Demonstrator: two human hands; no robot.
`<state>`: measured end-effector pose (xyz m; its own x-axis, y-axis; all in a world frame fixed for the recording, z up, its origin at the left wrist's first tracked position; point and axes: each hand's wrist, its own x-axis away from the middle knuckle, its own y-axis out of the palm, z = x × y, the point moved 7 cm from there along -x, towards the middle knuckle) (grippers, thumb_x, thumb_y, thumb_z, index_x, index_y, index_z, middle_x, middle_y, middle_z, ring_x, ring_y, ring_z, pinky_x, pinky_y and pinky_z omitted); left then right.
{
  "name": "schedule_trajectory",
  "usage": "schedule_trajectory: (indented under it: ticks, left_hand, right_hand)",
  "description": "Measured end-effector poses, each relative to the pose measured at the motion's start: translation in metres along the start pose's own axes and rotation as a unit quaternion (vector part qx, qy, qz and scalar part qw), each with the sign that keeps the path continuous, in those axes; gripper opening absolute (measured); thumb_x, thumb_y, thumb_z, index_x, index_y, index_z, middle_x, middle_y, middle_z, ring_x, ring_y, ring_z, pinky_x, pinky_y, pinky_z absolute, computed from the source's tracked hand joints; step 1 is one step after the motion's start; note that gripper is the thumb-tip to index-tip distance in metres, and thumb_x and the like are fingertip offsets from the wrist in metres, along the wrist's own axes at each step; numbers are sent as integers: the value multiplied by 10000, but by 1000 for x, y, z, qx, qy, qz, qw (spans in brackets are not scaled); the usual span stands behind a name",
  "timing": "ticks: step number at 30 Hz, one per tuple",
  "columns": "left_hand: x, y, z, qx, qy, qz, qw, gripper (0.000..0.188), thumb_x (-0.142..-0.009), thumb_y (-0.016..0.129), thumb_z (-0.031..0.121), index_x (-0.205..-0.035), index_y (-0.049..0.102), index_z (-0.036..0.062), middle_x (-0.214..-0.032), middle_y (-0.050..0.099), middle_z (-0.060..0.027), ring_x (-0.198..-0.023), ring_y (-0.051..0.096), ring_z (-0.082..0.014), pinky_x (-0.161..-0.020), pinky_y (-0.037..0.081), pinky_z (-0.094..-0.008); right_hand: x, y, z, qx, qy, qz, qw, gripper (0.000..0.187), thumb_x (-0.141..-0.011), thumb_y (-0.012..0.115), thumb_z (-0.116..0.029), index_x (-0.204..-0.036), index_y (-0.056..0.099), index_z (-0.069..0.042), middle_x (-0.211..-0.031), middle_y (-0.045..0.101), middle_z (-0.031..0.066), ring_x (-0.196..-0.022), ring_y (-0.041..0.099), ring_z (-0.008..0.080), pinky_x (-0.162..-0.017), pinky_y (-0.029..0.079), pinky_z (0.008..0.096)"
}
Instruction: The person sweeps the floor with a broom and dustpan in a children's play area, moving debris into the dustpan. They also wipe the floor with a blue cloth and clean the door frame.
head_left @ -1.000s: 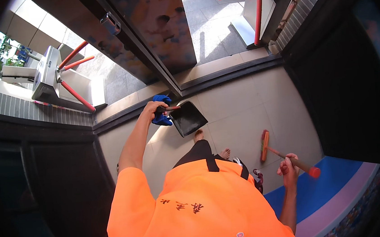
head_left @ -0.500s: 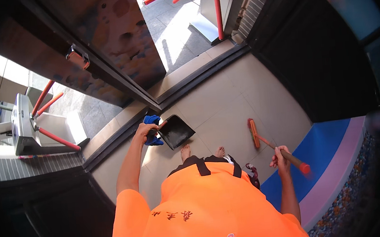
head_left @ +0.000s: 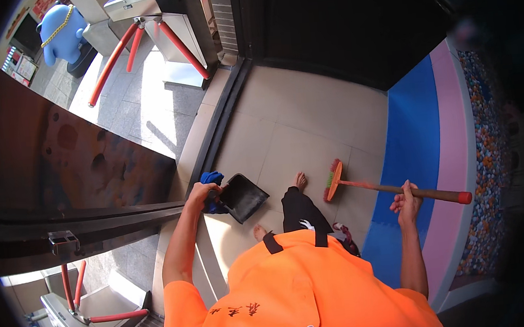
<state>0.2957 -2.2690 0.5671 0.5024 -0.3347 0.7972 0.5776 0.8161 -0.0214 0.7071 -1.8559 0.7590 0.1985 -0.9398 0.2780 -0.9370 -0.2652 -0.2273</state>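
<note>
My left hand (head_left: 202,194) is closed around the handle of a black dustpan (head_left: 244,198), with a bunched blue cloth (head_left: 211,178) held against it. The pan hangs open side away from me, over the tiled floor; whether it touches the floor I cannot tell. On the right, my right hand (head_left: 407,203) grips the brown handle of a broom (head_left: 440,194) with a red end cap. Its orange head (head_left: 334,181), with green and red bristles, is by the tiles near my forward bare foot (head_left: 301,181).
A dark door frame and sill (head_left: 223,117) run along the left. Outside stand turnstiles with red bars (head_left: 117,63) and a blue figure (head_left: 65,34). A blue and pink raised edge (head_left: 409,125) curves along the right, beside a bed of colourful pebbles (head_left: 483,163).
My body has turned to the right and one foot has stepped forward. The broom has swung, its head now pointing left with the handle nearly level. Dustpan and cloth stay in my left hand.
</note>
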Motion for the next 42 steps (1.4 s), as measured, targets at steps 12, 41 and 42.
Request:
schedule_trajectory:
  ticks: [12, 41, 42]
  left_hand:
    - [-128, 171, 231, -155, 35, -99, 982, 134, -646, 652, 107, -666, 612, -19, -560, 579, -115, -466, 569, -192, -479, 454, -300]
    - [-511, 472, 510, -219, 80, -229, 945, 178, -565, 750, 88, -683, 640, 12, -650, 599, -96, -548, 581, -199, -505, 475, -369]
    - [-518, 482, 515, -224, 80, -244, 940, 183, -560, 753, 93, -679, 641, 11, -650, 602, -97, -550, 582, -197, -507, 475, -371]
  right_hand:
    - [-141, 23, -32, 129, 32, -87, 987, 260, -838, 593, -265, -859, 572, -7, -514, 486, 37, -348, 468, 106, -306, 337, 225]
    - [-269, 96, -127, 86, 94, 97, 987, 62, -799, 596, -26, -843, 622, 9, -855, 629, 102, -614, 616, 134, -512, 480, 230]
    - [-277, 108, -141, 98, 80, 87, 988, 75, -784, 581, 26, -852, 610, 17, -876, 620, 113, -633, 607, 145, -546, 496, 233]
